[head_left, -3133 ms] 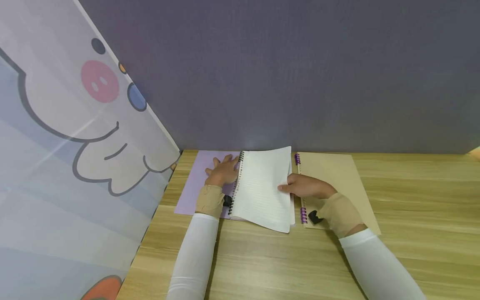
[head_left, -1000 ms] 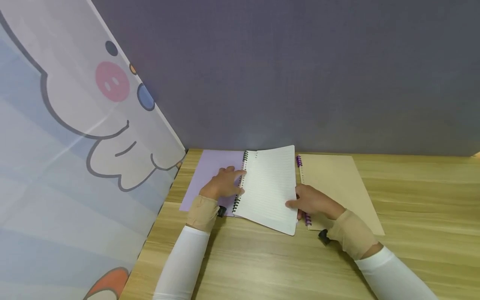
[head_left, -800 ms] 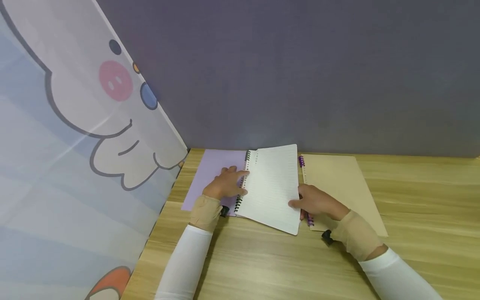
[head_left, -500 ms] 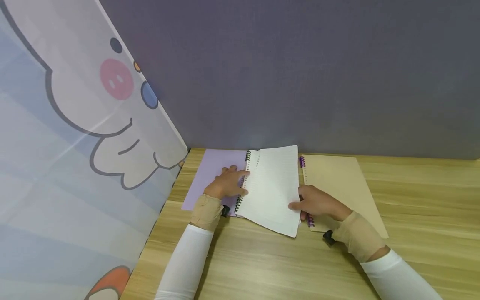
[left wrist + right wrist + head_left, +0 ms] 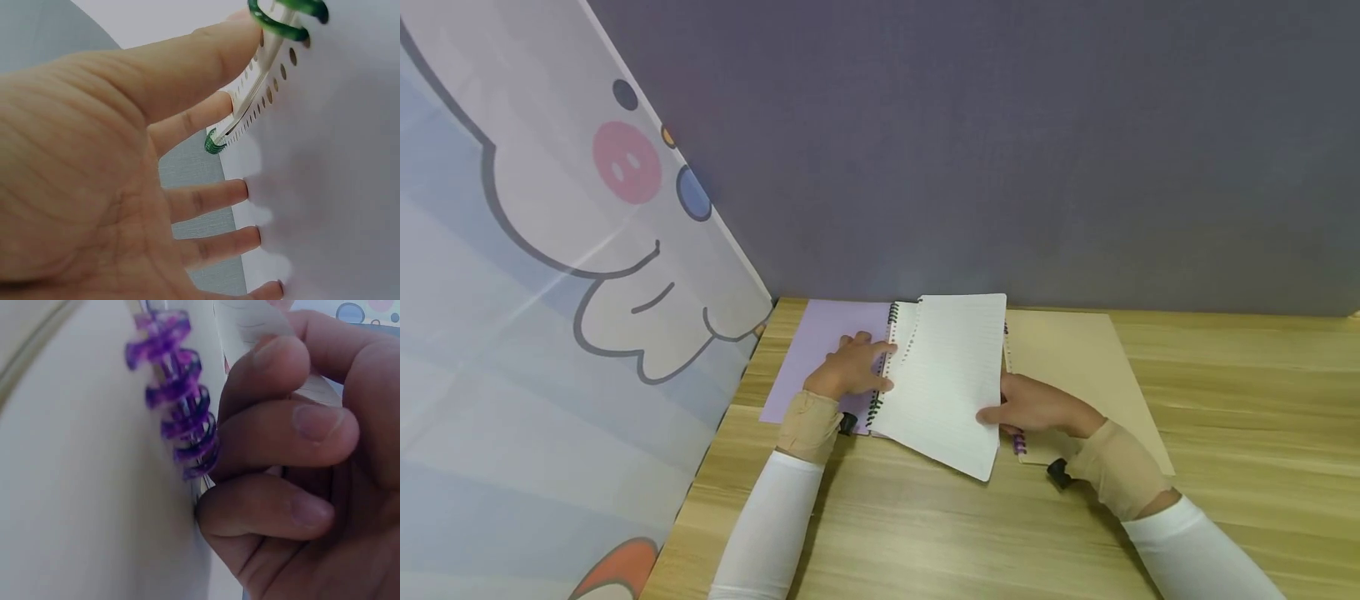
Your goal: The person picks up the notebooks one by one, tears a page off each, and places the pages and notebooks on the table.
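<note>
An open spiral notebook lies on the table, its lavender cover point(image 5: 827, 333) to the left and lined paper to the right of green rings point(image 5: 875, 410). My left hand point(image 5: 850, 367) rests over the cover with fingers spread, its thumb and index fingertip at the binding. My right hand point(image 5: 1037, 404) pinches the outer edge of a lined page point(image 5: 955, 367), thumb on top and the other fingers curled beneath. The upper part of that page's punched edge stands away from the rings, slanting over the paper below. In the right wrist view, curled fingers point(image 5: 281, 431) are beside purple rings point(image 5: 181, 394).
A second notebook with a beige cover point(image 5: 1082, 375) lies to the right, partly under my right hand and wrist. Both notebooks are on a wooden table point(image 5: 910, 533). A dark grey panel point(image 5: 1000, 150) rises behind, and a cartoon-printed sheet point(image 5: 535, 333) borders the left.
My left hand has come down and right to the binding. The page's upper punched edge has parted from the rings, and the page has shifted right in my right hand, over the purple rings' top.
</note>
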The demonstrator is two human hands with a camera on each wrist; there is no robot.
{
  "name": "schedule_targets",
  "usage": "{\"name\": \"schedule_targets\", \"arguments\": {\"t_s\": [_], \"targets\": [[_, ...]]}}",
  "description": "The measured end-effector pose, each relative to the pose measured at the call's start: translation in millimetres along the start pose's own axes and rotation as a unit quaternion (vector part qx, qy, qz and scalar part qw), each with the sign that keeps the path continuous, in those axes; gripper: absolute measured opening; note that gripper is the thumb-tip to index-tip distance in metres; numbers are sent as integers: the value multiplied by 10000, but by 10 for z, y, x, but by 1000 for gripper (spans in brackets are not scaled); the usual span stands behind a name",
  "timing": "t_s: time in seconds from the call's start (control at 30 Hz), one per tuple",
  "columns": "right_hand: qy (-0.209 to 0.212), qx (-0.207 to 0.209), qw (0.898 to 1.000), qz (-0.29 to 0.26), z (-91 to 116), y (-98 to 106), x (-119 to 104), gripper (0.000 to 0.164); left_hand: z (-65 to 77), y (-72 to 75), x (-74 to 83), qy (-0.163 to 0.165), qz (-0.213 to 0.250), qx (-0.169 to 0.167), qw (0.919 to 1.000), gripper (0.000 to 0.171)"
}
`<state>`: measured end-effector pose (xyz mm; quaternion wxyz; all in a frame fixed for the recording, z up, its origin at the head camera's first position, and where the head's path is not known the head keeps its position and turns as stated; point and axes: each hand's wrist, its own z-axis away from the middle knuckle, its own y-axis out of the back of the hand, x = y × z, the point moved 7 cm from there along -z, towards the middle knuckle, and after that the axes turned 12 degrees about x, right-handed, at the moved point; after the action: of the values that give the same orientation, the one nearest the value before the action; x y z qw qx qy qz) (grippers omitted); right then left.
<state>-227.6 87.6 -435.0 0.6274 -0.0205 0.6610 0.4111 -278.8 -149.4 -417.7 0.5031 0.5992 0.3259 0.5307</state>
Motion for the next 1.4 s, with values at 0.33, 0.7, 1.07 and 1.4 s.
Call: {"name": "schedule_targets", "arguments": {"t_s": [0.33,0.7,1.07,1.4], "targets": [[-166,-142,9996,163,0,16,88,27,-9,-12,-5,27,-32,64,10000,67],[-355,-224,9988,-261,-13,21,175,33,-6,-9,-1,46,53,73,9999,66],[-189,-344,9980,-496,-11,33,145,31,-14,-2,0,47,-16,114,9999,67],[-352,-299,9985,-297,-8,44,183,29,-35,-22,-15,86,-82,112,9999,67]]}}
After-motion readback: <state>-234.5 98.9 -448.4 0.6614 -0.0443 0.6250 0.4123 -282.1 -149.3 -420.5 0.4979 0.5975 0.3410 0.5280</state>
